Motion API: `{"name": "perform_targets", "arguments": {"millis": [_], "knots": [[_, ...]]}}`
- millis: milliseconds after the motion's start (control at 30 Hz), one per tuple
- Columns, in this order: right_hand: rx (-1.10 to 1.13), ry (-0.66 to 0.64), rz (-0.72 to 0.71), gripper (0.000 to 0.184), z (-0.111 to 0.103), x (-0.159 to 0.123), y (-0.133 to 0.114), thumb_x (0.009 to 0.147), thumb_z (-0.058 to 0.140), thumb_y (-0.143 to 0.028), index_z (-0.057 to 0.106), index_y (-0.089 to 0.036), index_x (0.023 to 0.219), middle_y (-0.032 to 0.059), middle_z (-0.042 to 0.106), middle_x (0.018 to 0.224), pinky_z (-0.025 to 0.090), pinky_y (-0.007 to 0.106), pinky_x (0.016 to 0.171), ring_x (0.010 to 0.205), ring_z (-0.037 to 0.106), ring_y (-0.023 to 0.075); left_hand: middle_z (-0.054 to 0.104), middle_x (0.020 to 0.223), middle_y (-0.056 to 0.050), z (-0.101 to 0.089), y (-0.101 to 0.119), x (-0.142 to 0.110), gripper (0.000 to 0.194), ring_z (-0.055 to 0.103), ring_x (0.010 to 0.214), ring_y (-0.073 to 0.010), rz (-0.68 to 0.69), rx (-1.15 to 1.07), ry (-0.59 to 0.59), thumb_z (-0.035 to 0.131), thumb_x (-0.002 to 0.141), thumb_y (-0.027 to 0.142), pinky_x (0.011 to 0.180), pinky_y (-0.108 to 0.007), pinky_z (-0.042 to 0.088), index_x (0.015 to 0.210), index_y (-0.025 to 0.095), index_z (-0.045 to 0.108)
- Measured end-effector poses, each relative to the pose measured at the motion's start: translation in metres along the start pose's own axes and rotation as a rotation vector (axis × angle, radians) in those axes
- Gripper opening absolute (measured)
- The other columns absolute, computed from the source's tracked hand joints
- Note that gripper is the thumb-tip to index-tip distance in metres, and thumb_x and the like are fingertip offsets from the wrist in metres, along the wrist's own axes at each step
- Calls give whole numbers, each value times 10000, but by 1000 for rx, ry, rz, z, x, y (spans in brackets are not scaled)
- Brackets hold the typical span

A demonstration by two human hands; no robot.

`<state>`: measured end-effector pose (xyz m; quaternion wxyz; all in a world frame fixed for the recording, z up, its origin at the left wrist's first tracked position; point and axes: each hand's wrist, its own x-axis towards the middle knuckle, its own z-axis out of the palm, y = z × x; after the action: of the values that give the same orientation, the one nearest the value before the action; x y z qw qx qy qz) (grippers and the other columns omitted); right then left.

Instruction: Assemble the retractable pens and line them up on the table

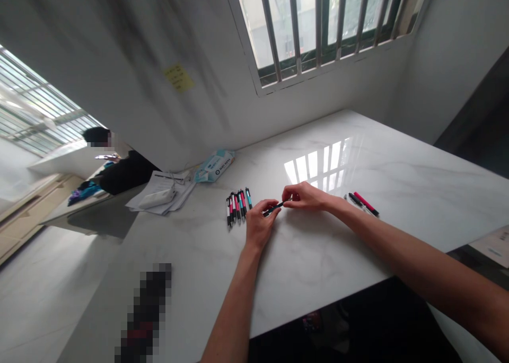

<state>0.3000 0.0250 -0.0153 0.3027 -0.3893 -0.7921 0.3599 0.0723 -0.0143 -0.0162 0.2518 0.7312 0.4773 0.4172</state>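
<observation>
Between my two hands, just above the white marbled table (318,251), is a slim black pen (274,208). My left hand (261,222) pinches its lower left part. At its upper right end, the fingertips of my right hand (303,197) are closed on it; the tip there is partly covered. Left of my left hand lies a row of several pens (237,207) in black, white, red and teal. To the right, past my right forearm, lie a red pen part (363,201) and some black and clear pen pieces (357,199), partly hidden by the arm.
A pack of wipes (215,165) and a stack of papers (165,190) with a white object on it stand at the table's back left. A barred window (318,28) is above. Further left, a person (123,169) sits at another table.
</observation>
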Motion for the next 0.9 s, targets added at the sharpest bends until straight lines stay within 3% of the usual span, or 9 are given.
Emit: {"name": "perform_targets", "arguments": {"millis": [267,400,533,667,800,900], "knots": [[-26,-7,7,246,-4,-2,-7,961,671,-413,762,-197,887,26,747,770,435,272,650,675,630,150,814,1006,-56,0,1,0,166,773,929,-221,15,9,-8,772,893,333,894,-385,642,1026,235,784],[-47,-7,-8,217,-5,-2,-10,907,741,-410,781,-199,932,29,764,815,427,269,645,690,632,153,814,1011,-55,-1,1,0,155,771,931,-217,9,11,-11,777,890,309,899,-380,638,1024,230,786],[-85,-17,28,326,-5,-2,-11,977,646,-421,758,-193,772,22,729,697,407,278,632,627,610,146,815,1008,-55,-1,1,-1,144,772,929,-218,20,12,-14,778,890,311,900,-382,642,1011,232,789],[-90,28,3,239,-3,-2,-9,917,726,-428,778,-200,871,20,739,750,400,274,628,646,603,146,820,1014,-59,0,0,-1,170,779,937,-229,16,9,-12,785,886,315,914,-397,645,1034,232,792],[-95,32,55,327,-1,-2,-5,971,640,-417,733,-197,747,5,683,638,382,288,608,583,543,136,822,1005,-41,0,1,-2,111,776,924,-224,20,17,-24,775,890,282,913,-390,637,993,245,794],[-43,43,12,207,0,-2,-3,918,709,-402,768,-208,880,24,745,788,437,283,650,698,620,161,821,1015,-40,-1,0,-2,103,771,943,-231,24,33,-16,769,892,262,907,-391,621,992,250,792]]}}
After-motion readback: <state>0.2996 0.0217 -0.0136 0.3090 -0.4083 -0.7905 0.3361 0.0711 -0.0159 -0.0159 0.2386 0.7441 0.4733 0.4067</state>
